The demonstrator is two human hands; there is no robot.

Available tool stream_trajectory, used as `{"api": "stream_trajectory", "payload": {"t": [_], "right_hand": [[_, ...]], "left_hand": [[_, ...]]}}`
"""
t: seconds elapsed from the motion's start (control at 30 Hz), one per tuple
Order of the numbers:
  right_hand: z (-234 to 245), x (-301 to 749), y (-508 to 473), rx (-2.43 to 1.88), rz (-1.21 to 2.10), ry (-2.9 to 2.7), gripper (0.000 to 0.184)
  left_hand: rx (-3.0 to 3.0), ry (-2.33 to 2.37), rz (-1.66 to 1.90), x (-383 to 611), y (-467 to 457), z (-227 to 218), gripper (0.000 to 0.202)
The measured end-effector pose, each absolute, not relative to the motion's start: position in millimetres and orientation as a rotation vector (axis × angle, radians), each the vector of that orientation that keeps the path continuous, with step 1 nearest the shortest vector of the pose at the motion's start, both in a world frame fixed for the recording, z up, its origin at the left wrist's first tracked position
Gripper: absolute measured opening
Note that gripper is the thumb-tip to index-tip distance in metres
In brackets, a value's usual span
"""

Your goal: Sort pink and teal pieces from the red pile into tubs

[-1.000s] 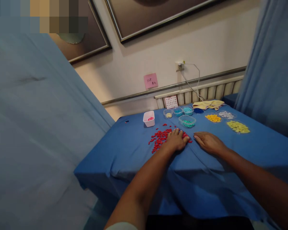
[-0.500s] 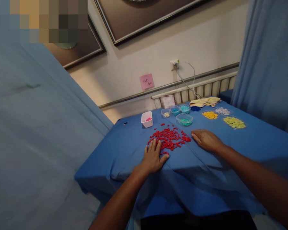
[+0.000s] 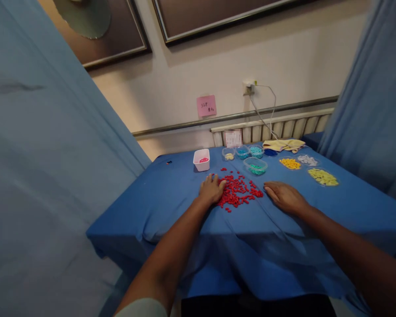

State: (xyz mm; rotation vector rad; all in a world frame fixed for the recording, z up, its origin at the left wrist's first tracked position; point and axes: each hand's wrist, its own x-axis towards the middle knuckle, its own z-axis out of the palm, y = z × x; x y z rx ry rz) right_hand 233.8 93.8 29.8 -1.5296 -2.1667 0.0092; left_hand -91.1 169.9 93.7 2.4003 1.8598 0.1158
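Many small red pieces [image 3: 236, 190] lie spread in a loose patch on the blue cloth of the table [image 3: 171, 193]. At the patch's left edge rests my left hand [image 3: 212, 189], palm down, fingers spread and nothing gripped; it covers some of the pieces. My right hand [image 3: 284, 195] lies on its side at the patch's right edge, fingers stretched out together, close to a small heap of red pieces. Just beyond the patch stands a white tub [image 3: 201, 166] with a few pinkish-red pieces in it.
Behind the patch stand clear tubs with green [image 3: 255, 169], blue [image 3: 243, 153], turquoise [image 3: 256, 152] and cream pieces [image 3: 229, 156]. Orange [image 3: 290, 164], white [image 3: 307, 160] and yellow-green pieces [image 3: 323, 177] lie in shallow dishes to the right. A yellow cloth [image 3: 284, 145] lies behind. Curtains [image 3: 46, 154] hang at both sides.
My left hand has moved forward along the left side of the red patch, away from its near edge. My right hand has hardly moved. The camera view has shifted slightly.
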Motion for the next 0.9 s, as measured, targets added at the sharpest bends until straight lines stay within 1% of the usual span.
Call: {"api": "stream_trajectory", "payload": {"t": [0.13, 0.23, 0.37, 0.43, 0.6, 0.67, 0.8, 0.9], "right_hand": [[21, 244, 96, -1.550, -0.006, -2.194, 0.053], [16, 246, 103, -1.555, -0.020, -2.201, 0.059], [15, 221, 118, -1.583, -0.003, -2.227, 0.069], [17, 197, 127, -1.588, 0.070, -2.284, 0.074], [29, 144, 152, -1.685, 0.255, -2.367, 0.093], [33, 132, 162, -1.678, 0.293, -2.388, 0.096], [42, 114, 188, -1.619, 0.273, -2.462, 0.095], [50, 102, 216, -1.644, 0.238, -2.496, 0.100]], "left_hand": [[2.548, 1.464, -0.005, -51, 151, 88, 0.098], [2.591, 1.342, -0.052, -37, 145, 84, 0.099], [2.560, 1.413, -0.059, -44, 170, 83, 0.095], [2.511, 1.463, -0.019, -53, 190, 84, 0.092], [2.423, 1.573, 0.072, -77, 227, 84, 0.088], [2.411, 1.612, 0.130, -85, 235, 80, 0.085], [2.400, 1.659, 0.282, -96, 244, 72, 0.075], [2.396, 1.670, 0.396, -101, 244, 68, 0.068]]}}
